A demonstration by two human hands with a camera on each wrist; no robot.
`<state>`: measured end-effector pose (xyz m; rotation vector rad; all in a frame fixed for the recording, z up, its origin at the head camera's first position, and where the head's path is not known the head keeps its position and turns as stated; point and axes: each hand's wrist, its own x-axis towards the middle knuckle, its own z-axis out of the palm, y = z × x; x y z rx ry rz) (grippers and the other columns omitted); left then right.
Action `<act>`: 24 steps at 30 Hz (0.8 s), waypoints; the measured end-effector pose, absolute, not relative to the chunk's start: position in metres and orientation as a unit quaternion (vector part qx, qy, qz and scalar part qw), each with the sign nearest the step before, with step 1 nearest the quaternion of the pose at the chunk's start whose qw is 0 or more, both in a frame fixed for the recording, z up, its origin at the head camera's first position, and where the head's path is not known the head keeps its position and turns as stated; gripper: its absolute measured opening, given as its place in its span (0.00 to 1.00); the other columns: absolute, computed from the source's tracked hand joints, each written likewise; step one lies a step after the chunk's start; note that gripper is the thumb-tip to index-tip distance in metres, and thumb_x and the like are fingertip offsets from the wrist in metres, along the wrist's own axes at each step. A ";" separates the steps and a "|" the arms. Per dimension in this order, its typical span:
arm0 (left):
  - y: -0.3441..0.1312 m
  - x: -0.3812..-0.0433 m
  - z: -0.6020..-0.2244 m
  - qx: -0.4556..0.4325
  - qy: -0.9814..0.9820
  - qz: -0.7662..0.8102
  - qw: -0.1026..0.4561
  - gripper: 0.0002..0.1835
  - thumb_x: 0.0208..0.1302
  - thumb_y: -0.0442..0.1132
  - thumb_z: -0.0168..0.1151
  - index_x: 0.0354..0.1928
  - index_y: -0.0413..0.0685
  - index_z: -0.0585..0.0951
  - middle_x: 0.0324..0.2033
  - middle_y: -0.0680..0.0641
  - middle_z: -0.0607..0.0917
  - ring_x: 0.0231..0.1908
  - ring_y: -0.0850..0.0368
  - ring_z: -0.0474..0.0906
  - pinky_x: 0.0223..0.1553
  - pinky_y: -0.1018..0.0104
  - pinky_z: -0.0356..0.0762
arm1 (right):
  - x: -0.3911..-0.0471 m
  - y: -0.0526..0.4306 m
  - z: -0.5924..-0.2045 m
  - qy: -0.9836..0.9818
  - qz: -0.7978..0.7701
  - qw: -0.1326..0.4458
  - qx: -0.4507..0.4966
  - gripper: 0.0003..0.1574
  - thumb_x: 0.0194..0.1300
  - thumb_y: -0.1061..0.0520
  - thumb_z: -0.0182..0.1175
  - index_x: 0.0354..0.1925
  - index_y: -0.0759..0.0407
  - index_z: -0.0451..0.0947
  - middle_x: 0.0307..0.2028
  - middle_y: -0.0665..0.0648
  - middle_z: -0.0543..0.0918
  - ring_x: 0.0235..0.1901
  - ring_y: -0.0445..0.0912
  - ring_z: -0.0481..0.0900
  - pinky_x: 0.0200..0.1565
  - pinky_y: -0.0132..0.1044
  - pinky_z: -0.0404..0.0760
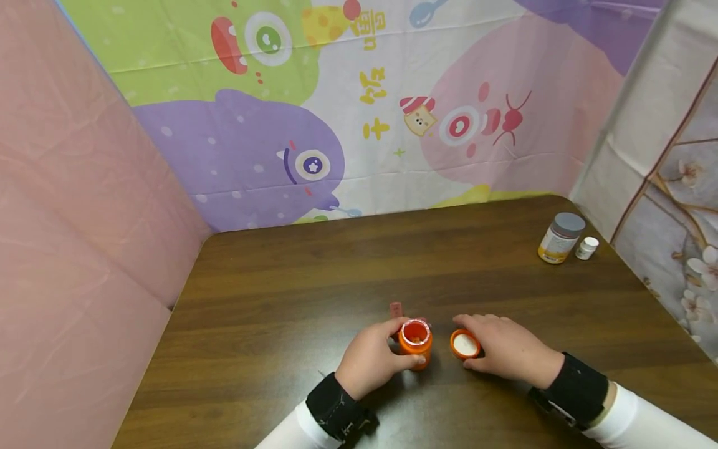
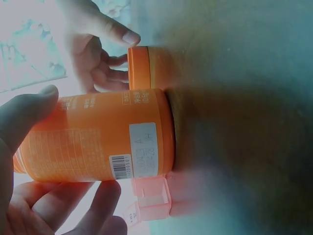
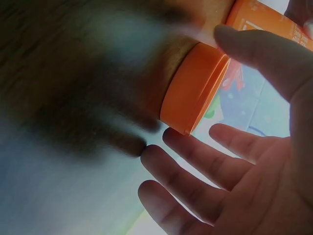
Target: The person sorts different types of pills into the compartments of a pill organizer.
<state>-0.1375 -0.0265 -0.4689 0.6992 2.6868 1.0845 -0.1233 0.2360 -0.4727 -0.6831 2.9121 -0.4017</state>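
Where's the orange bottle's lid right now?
In the head view, the lid lies on the table, white inside facing up, just right of the orange bottle and beside the person's right hand.

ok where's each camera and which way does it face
Head: on the head, forward and down at the table; left hand, right hand and sleeves show.
Left wrist: on that wrist, at the orange bottle; both hands show.
Right wrist: on that wrist, at the orange cap; right hand shows.
Both wrist views share bottle and cap.
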 end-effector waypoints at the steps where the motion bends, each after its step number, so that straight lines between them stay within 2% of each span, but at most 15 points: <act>1: -0.026 -0.137 -0.469 0.234 0.899 0.362 0.080 0.31 0.47 0.56 0.75 0.55 0.61 0.80 0.42 0.59 0.85 0.37 0.62 0.78 0.37 0.64 0.77 | -0.123 0.236 -0.472 0.963 -0.135 0.061 -0.225 0.44 0.50 0.41 0.73 0.60 0.59 0.72 0.49 0.55 0.81 0.45 0.47 0.76 0.48 0.52 0.77; 12: -0.023 -0.134 -0.470 0.236 0.895 0.368 0.086 0.32 0.50 0.53 0.74 0.59 0.62 0.76 0.45 0.59 0.83 0.40 0.64 0.76 0.41 0.60 0.77 | -0.123 0.239 -0.471 0.966 -0.161 0.032 -0.200 0.46 0.58 0.33 0.64 0.64 0.59 0.69 0.55 0.59 0.79 0.51 0.49 0.75 0.51 0.54 0.75; 17: -0.024 -0.128 -0.472 0.230 0.891 0.385 0.076 0.32 0.50 0.53 0.74 0.59 0.66 0.75 0.48 0.62 0.82 0.44 0.67 0.75 0.46 0.57 0.77 | -0.125 0.239 -0.466 0.962 -0.169 -0.012 -0.213 0.43 0.60 0.32 0.61 0.61 0.61 0.72 0.53 0.59 0.80 0.51 0.50 0.75 0.52 0.55 0.73; 20: -0.027 -0.124 -0.472 0.221 0.886 0.401 0.073 0.32 0.51 0.53 0.74 0.60 0.65 0.74 0.49 0.59 0.82 0.46 0.65 0.76 0.47 0.55 0.78 | -0.126 0.239 -0.463 0.961 -0.177 -0.026 -0.209 0.44 0.61 0.30 0.59 0.60 0.61 0.72 0.53 0.59 0.80 0.52 0.50 0.75 0.53 0.56 0.72; 24: -0.034 -0.122 -0.471 0.209 0.881 0.422 0.053 0.32 0.52 0.50 0.74 0.59 0.58 0.73 0.51 0.51 0.82 0.49 0.59 0.76 0.49 0.50 0.78 | -0.127 0.239 -0.461 0.961 -0.190 -0.026 -0.201 0.45 0.61 0.28 0.56 0.61 0.60 0.72 0.54 0.57 0.80 0.53 0.49 0.74 0.55 0.57 0.69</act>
